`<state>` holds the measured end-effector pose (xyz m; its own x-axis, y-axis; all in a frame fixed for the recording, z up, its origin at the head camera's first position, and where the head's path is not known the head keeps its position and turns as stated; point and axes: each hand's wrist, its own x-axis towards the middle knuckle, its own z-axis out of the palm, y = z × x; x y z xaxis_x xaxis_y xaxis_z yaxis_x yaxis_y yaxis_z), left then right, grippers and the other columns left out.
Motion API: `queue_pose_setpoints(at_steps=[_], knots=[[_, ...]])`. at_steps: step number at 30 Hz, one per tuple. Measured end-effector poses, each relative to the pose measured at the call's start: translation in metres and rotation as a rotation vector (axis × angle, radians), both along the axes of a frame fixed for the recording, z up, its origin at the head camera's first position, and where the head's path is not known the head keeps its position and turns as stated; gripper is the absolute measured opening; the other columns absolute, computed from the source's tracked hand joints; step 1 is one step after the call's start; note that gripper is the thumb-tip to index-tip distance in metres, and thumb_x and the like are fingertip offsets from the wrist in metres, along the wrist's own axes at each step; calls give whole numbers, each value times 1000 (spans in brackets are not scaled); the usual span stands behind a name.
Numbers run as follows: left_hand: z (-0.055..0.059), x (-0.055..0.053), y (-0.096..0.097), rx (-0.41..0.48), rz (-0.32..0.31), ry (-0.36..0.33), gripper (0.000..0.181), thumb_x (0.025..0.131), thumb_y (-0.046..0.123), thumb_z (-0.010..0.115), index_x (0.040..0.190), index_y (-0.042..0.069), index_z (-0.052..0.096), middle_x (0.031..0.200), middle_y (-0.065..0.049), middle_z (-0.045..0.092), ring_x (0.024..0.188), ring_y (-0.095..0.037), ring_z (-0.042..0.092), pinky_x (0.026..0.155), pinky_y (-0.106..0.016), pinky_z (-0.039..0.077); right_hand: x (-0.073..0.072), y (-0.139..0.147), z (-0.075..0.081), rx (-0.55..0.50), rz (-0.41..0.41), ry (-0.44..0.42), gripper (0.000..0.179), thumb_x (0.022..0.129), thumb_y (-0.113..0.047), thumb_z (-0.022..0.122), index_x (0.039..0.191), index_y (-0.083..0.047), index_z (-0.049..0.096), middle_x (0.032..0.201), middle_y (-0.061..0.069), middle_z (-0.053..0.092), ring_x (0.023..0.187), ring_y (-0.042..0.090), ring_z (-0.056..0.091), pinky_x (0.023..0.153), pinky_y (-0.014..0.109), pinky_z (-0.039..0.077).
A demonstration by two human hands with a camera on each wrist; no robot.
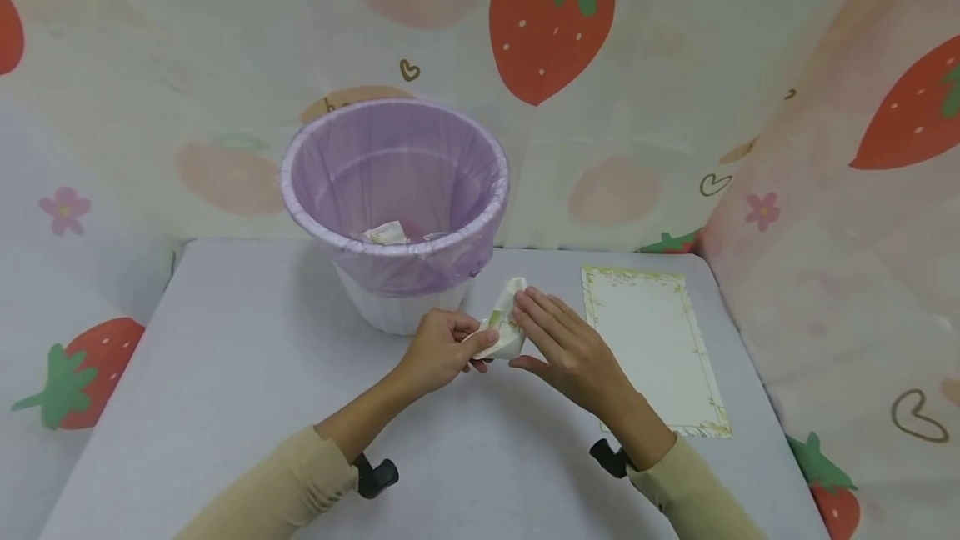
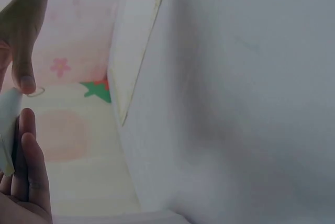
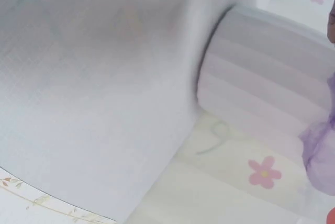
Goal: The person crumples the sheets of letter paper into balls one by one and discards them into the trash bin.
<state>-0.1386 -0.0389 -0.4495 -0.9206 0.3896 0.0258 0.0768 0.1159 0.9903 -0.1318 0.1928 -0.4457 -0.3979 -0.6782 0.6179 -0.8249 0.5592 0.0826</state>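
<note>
In the head view a folded, rumpled piece of patterned paper (image 1: 508, 338) is raised above the table, in front of the bin. My left hand (image 1: 444, 348) pinches its lower left edge, thumb on top and fingers beneath. My right hand (image 1: 573, 348) lays nearly straight fingers against the paper's right side, with the thumb held apart lower down. The left wrist view catches the paper (image 2: 7, 130) at its left border, between the left fingers (image 2: 35, 166) and the right hand's thumb (image 2: 23, 72). From the right wrist, the paper is out of sight.
A white bin (image 1: 390, 307) lined with a purple bag (image 1: 390, 140) stands at the back of the table (image 1: 247, 407), with crumpled paper pieces (image 1: 386, 232) inside. A flat sheet (image 1: 652, 348) with a floral border lies at the right. Strawberry-printed cloth (image 1: 675, 65) hangs behind and beside the table.
</note>
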Motion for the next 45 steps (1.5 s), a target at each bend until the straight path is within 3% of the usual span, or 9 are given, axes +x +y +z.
queue_pose_setpoints(at_steps=[5,12,21,28,36,45], knots=[[0,2,-2,-29,-23,41,21,93,14,71,91,-7,75,71,-11,71,59,-22,66,48,-22,45,-1,-1,-2,-34,20,-72,82,66,-24,93,135,4,57,142,17,55,133,32,50,109,41,41],[3,5,-4,-104,-104,276,18,94,13,70,80,2,77,67,-2,70,52,-6,55,40,-21,32,1,-1,-7,-102,76,-241,79,65,-21,94,132,5,60,135,18,60,127,33,55,103,39,46],[4,6,-4,-19,-118,409,14,93,11,70,82,5,78,68,1,70,54,-5,50,44,-22,39,8,-4,5,-290,109,-556,68,66,-8,93,127,1,63,123,14,68,111,28,66,92,38,55],[2,7,-1,20,-105,418,8,90,4,72,87,-2,78,72,-6,72,56,-8,55,47,-23,46,15,-6,10,-327,126,-648,56,70,-5,90,120,-1,67,116,10,70,107,25,67,91,35,55],[1,8,-2,53,-116,333,8,90,3,72,90,-3,77,74,-7,72,55,-12,62,51,-27,54,18,-11,8,-331,198,-616,48,72,-5,89,115,-2,68,109,9,72,100,22,69,87,30,56],[-3,5,-5,86,-147,270,11,92,2,70,93,-6,76,81,-12,74,58,-20,66,55,-33,58,18,-16,8,-306,202,-561,48,70,-3,89,113,2,69,102,10,73,85,16,69,73,24,57]])
